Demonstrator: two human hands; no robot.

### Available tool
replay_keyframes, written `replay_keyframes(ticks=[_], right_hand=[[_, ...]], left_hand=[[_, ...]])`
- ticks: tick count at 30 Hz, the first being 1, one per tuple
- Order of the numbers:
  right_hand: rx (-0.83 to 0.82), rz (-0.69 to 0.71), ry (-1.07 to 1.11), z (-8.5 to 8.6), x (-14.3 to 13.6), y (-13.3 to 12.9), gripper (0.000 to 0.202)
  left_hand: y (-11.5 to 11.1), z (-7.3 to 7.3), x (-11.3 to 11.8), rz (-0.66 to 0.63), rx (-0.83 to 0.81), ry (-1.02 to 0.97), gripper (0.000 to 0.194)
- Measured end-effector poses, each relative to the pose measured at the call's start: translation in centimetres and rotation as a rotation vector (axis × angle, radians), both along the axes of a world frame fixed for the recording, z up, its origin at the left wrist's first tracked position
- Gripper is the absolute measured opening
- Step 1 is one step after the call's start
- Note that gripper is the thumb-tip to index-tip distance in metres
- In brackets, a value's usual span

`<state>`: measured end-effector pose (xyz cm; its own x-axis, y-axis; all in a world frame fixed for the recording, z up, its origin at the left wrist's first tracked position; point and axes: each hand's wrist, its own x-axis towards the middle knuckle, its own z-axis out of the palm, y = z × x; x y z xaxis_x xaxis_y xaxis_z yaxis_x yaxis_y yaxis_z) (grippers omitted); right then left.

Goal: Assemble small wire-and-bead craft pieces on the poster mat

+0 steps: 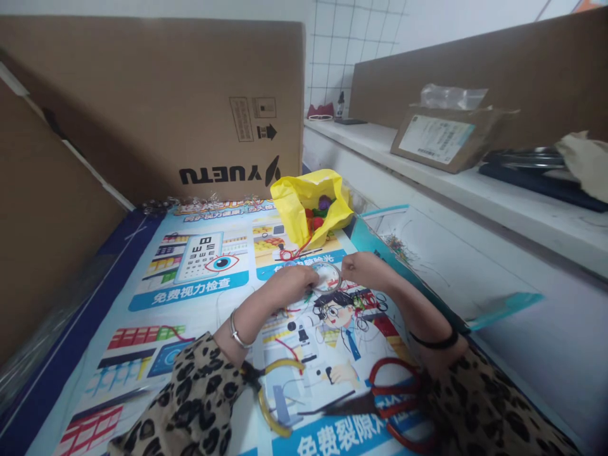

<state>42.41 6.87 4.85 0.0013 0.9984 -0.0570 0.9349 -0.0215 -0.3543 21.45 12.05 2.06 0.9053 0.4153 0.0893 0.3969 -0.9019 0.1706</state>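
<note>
Fingers of our left hand [295, 280] grasp the silvery ring [339, 278] over the printed poster [204, 320]; those of our right hand [363, 269] are clenched just beside its rim, around what we cannot tell. We should keep it steady, moving gently.

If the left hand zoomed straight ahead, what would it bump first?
The left hand would probably meet the pale ring right beside it, then maybe the right hand; depth is hard to judge.

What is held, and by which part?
A pale ring, by its left edge in the left hand; whether the right hand, near its right edge, holds it can't be told.
</note>
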Motion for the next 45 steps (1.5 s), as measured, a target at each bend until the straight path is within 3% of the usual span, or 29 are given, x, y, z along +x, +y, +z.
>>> replay_keyframes(ticks=[6,14,24,31,38,45], right_hand=[[0.144,-0.122,0.185,0.0,0.0,0.2,0.015],[0.238,-0.2,0.422,-1.0,0.0,0.5,0.019],[0.268,-0.181,0.459,-1.3,0.1,0.7,0.017],[0.24,-0.149,0.47,-1.4,-0.1,0.6,0.015],[0.263,-0.169,0.471,-1.3,-0.2,0.6,0.016],[0.276,-0.177,0.452,-1.6,0.0,0.8,0.016]], left_hand=[[0.2,0.0,0.3,0.112,-0.027,-0.036,0.019],[0.7,0.9,0.0,0.198,-0.23,-0.142,0.017],[1.3,1.1,-1.0,0.05,-0.277,-0.132,0.018],[1.4,0.1,-1.1,-0.028,-0.19,-0.095,0.016],[1.0,-0.6,-0.3,-0.004,-0.128,-0.099,0.018],[0.0,-0.1,0.3,-0.007,-0.079,-0.1,0.019]])
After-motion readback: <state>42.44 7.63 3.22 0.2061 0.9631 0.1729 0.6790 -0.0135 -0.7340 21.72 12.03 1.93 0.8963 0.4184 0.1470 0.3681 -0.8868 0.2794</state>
